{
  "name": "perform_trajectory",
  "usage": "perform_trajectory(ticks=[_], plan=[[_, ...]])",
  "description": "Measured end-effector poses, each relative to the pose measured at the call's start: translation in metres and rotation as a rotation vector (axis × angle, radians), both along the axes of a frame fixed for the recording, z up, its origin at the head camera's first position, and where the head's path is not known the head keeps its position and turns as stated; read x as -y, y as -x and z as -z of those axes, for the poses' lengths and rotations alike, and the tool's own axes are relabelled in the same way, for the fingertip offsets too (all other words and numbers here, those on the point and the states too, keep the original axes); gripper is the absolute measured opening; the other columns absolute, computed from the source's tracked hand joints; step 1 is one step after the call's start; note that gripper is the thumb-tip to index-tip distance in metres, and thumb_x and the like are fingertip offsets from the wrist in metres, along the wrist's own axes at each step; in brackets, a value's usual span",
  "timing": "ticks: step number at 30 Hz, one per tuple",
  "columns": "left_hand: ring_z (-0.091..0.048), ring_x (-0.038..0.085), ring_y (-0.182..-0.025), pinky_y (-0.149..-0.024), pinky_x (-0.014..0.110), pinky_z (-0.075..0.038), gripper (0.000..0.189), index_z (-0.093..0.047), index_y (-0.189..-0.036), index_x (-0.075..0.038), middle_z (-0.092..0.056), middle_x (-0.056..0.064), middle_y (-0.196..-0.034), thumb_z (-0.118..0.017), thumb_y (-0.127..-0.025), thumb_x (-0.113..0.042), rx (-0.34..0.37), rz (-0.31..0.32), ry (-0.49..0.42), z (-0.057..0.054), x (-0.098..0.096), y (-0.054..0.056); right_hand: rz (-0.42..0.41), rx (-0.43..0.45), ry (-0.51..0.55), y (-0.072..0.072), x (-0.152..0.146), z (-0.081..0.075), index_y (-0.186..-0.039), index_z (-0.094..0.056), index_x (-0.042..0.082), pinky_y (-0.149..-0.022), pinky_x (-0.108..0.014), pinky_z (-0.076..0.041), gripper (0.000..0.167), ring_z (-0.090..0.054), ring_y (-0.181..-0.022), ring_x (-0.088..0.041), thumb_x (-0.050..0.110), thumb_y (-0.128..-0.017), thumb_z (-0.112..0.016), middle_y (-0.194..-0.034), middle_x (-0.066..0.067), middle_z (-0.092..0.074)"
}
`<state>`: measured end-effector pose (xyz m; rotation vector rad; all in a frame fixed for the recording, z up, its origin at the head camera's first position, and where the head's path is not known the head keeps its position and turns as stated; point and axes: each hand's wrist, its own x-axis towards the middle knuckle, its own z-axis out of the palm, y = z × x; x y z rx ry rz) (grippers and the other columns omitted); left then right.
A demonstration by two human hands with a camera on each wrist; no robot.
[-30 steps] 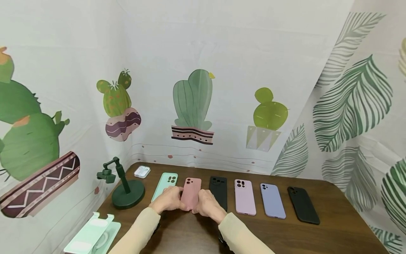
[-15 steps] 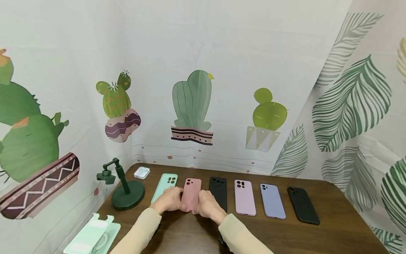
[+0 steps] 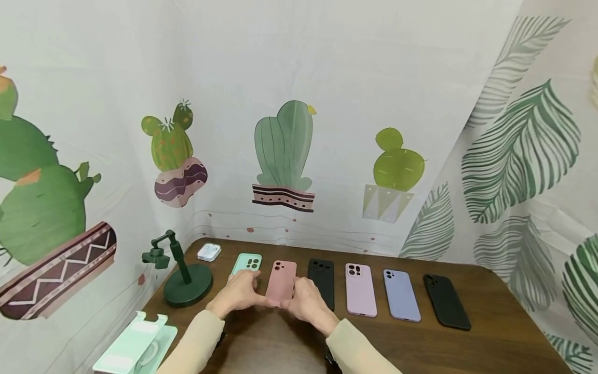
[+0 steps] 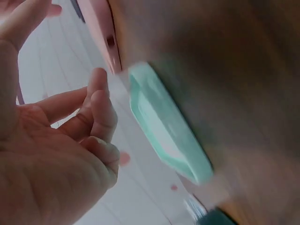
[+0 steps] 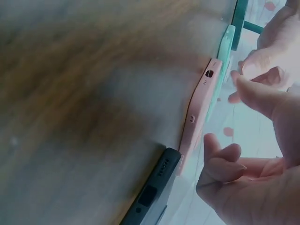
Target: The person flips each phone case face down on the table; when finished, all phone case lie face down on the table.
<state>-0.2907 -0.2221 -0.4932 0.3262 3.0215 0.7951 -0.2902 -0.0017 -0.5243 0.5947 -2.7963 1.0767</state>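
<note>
A pink phone case (image 3: 282, 278) lies on the table between my two hands, camera end away from me. My left hand (image 3: 239, 292) is just left of it, fingers spread and apart from its edge, overlapping a mint phone case (image 3: 246, 262) in the head view. In the left wrist view, the left fingers (image 4: 103, 110) hold nothing beside the mint case (image 4: 168, 129). My right hand (image 3: 309, 301) hovers at the pink case's lower right, between it and a black phone case (image 3: 321, 278). Its fingers (image 5: 218, 164) are loosely bent and off the pink case (image 5: 199, 110) in the right wrist view.
Farther right along the row lie a light pink case (image 3: 361, 292), a lavender case (image 3: 402, 296) and another black case (image 3: 447, 303). On the left stand a dark green stand (image 3: 188, 291), a small white box (image 3: 209, 252) and a mint folding stand (image 3: 131, 347).
Both hands held the pink case by its sides earlier. Now the left hand has let go and shifted left, and the right fingers have come off the case. The pink case stays nearly in place.
</note>
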Motion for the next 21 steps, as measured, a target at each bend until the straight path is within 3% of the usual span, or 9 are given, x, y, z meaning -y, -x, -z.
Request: perform_trajectory(ticks=[2,5,8,12,15,18,21], plan=[[-0.055,0.018,-0.091,-0.084,0.040,-0.035,0.101,-0.066,-0.142,0.008,-0.063,0.002,-0.090,-0.101,-0.069,-0.052,-0.012,-0.027,0.015,-0.003,0.011,-0.003,0.005,0.003,-0.019,-0.008,0.004,-0.013,-0.094,-0.069,-0.001,-0.060,-0.032,-0.048,0.043,-0.056,-0.069,-0.016,0.031,-0.082,-0.095,-0.081,-0.005,-0.063],[-0.057,0.025,-0.103,-0.092,0.048,-0.040,0.102,-0.062,-0.147,0.006,-0.066,0.008,-0.104,-0.101,-0.071,-0.049,0.005,-0.064,0.033,-0.006,0.025,-0.007,-0.007,-0.014,-0.039,-0.009,0.009,-0.012,-0.093,-0.069,0.002,-0.064,-0.033,-0.048,0.042,-0.056,-0.076,-0.018,0.032,-0.081,-0.095,-0.088,-0.006,-0.062],[-0.056,0.031,-0.113,-0.099,0.055,-0.042,0.104,-0.058,-0.151,0.007,-0.065,0.012,-0.112,-0.100,-0.072,-0.048,0.028,-0.089,0.038,-0.007,0.035,-0.009,-0.004,0.045,-0.054,-0.016,0.019,-0.027,-0.087,-0.068,0.005,-0.066,-0.031,-0.046,0.041,-0.056,-0.082,-0.019,0.032,-0.080,-0.097,-0.086,-0.004,-0.060],[-0.055,0.034,-0.116,-0.096,0.053,-0.042,0.107,-0.056,-0.152,0.010,-0.064,0.014,-0.116,-0.098,-0.075,-0.051,0.050,-0.124,0.015,-0.010,0.046,-0.010,-0.024,0.013,-0.094,-0.016,0.033,-0.027,-0.075,-0.062,0.011,-0.072,-0.029,-0.041,0.045,-0.052,-0.083,-0.016,0.037,-0.078,-0.098,-0.080,0.001,-0.055],[-0.054,0.034,-0.114,-0.093,0.051,-0.042,0.108,-0.055,-0.152,0.012,-0.064,0.016,-0.119,-0.098,-0.074,-0.051,0.057,-0.151,0.014,-0.010,0.053,-0.008,-0.037,-0.021,-0.125,-0.016,0.044,-0.029,-0.070,-0.064,0.011,-0.077,-0.032,-0.047,0.045,-0.056,-0.085,-0.020,0.040,-0.079,-0.098,-0.084,-0.002,-0.063],[-0.053,0.036,-0.115,-0.098,0.054,-0.044,0.110,-0.054,-0.151,0.013,-0.063,0.020,-0.123,-0.100,-0.073,-0.048,0.077,-0.159,0.052,-0.009,0.060,-0.005,-0.035,-0.021,-0.162,-0.015,0.055,-0.030,-0.091,-0.077,0.004,-0.095,-0.041,-0.056,0.046,-0.065,-0.111,-0.030,0.044,-0.080,-0.097,-0.112,-0.012,-0.075],[-0.054,0.039,-0.119,-0.108,0.060,-0.045,0.108,-0.053,-0.152,0.013,-0.063,0.023,-0.129,-0.102,-0.073,-0.041,0.126,-0.153,0.085,-0.009,0.065,-0.003,-0.030,0.005,-0.192,-0.012,0.066,-0.029,-0.123,-0.075,-0.002,-0.112,-0.051,-0.051,0.067,-0.057,-0.136,-0.039,0.045,-0.081,-0.097,-0.136,-0.018,-0.071]])
